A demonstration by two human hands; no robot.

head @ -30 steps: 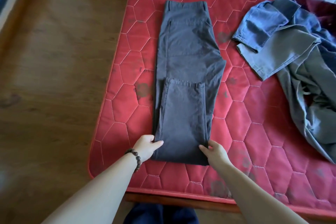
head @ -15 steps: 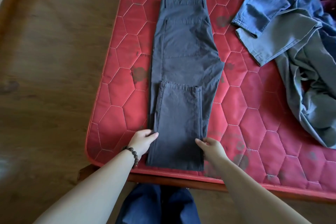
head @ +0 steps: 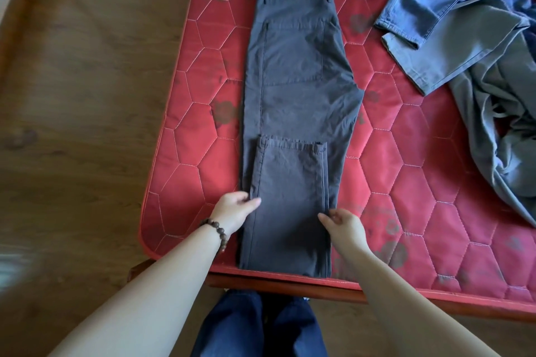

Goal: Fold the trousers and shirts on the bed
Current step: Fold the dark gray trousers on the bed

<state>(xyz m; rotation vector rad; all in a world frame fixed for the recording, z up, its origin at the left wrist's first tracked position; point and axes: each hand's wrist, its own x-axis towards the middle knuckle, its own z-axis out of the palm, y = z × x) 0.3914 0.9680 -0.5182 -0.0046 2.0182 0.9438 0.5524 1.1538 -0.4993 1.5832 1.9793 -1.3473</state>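
Dark grey trousers (head: 293, 66) lie lengthwise on the red quilted mattress (head: 185, 159), waistband at the far end. The leg ends are folded back up over the thighs, and the fold sits at the near edge of the bed. My left hand (head: 235, 211), with a bead bracelet on the wrist, pinches the left edge of the folded legs, thumb on top. On the opposite side my right hand (head: 343, 224) pinches the right edge, also thumb on top. Both hands sit a little above the near fold.
A loose heap of blue and grey garments (head: 478, 52) lies at the right of the mattress. The wooden bed frame (head: 290, 288) runs along the near edge, with my legs in blue jeans below it. Wooden floor (head: 72, 124) lies to the left.
Both hands have slid from the corners at the near fold up along the trousers' side edges. The view has tilted down, showing more of the bed frame and my legs.
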